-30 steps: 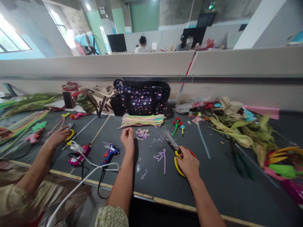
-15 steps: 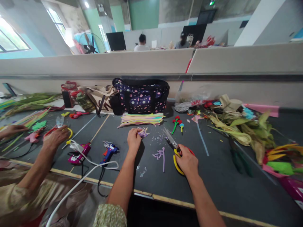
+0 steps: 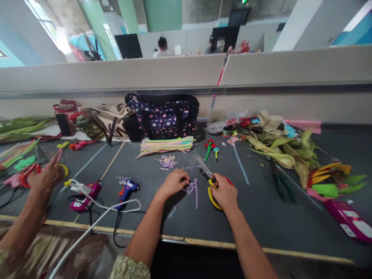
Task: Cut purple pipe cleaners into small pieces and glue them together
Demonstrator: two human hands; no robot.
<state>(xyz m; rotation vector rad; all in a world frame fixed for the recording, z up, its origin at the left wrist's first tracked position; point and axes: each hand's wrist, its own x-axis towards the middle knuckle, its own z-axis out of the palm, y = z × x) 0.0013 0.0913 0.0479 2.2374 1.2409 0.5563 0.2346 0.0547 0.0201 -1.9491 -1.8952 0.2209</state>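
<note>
**A:** What are the hands up to?

**B:** The right hand [image 3: 225, 192] is gripping the scissors [image 3: 213, 200] by the yellow-and-red handles. The left hand [image 3: 174, 182] is curling its fingers left of the scissors, right by the small purple pieces [image 3: 190, 189]. Can't make out if it's pinching one, tbh.

**A:** And the purple strip [image 3: 197, 198]?

**B:** It's lying just left of the scissors' handles, beside those pieces. A bigger pile of bits [image 3: 167, 162] is sitting farther left, past the blade tips.

**A:** How's that stuff handling, you reckon?

**B:** I'm guessing the purple stuff is feather-light, soft and bendy, probably not slippery. I'd be pinching the strip mid-length, gently, and picking bits up with fingertips. The scissors are looking stiff and heavier, so I'd be sticking to the handle loops.
</note>
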